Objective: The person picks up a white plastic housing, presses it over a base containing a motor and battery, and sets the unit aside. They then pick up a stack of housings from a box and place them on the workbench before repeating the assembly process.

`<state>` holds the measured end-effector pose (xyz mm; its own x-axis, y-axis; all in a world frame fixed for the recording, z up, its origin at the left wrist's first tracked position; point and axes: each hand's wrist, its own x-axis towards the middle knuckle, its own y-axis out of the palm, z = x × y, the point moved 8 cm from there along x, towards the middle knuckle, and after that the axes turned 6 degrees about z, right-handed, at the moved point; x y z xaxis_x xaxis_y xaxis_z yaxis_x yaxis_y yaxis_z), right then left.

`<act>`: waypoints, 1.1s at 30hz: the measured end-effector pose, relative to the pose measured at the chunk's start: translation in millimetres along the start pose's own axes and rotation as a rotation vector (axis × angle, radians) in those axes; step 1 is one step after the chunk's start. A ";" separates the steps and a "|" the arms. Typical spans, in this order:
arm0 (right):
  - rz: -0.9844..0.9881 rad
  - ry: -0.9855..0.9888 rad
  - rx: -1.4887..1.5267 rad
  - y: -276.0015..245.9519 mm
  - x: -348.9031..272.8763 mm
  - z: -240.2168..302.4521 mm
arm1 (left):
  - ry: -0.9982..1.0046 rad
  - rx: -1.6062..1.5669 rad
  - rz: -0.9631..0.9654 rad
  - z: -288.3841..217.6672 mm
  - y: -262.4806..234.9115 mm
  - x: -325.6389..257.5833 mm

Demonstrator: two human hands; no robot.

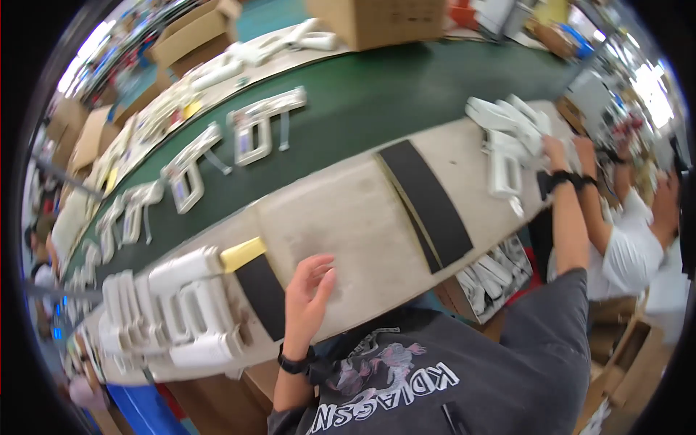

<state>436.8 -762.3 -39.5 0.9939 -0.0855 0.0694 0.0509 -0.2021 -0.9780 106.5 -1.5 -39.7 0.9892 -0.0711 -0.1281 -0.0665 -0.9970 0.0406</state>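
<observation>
My left hand point(308, 293) is over the light worktop point(326, 210), its fingers loosely bent and apart with nothing in them. It is nearest to a black pad point(262, 296) with a yellow piece point(243, 254) at its top edge. My right hand point(555, 154) reaches far to the right, against a pile of white gun-shaped plastic housings point(504, 148). Its fingertips are partly hidden there, so whether they grip one cannot be made out. Close beside it is another person's hand point(585, 152). A second black pad point(428, 199) lies between my hands.
Several white housings point(170, 308) stand in a row at the left of the worktop. Beyond it runs a green conveyor belt point(348, 98) carrying spaced gun-shaped pieces point(254, 130). A cardboard box point(391, 22) stands at the far side. Below the right edge, a box holds white parts point(496, 279).
</observation>
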 end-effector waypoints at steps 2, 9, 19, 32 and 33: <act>-0.507 0.315 0.332 -24.7 -7.2 41.3 | 0.012 0.041 -0.103 -6.2 -11.6 -0.2; 0.189 -0.860 0.860 -242.6 -122.4 531.1 | 0.190 0.635 -0.307 -29.4 -44.1 -0.3; -0.120 -1.165 0.359 -142.2 -91.6 824.4 | -0.385 1.023 -0.682 53.7 -84.3 -89.0; -0.205 -1.522 0.344 -221.2 -244.9 714.3 | 0.084 -0.344 -0.559 31.8 -88.9 -131.2; -0.194 -1.570 0.350 -222.2 -267.7 700.6 | 0.064 -0.364 -0.571 31.2 -91.4 -141.3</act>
<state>227.8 -11.0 21.5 0.0744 0.9863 0.1469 -0.0186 0.1487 -0.9887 -31.3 98.7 -56.2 0.8624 0.4768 -0.1701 0.5060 -0.8025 0.3161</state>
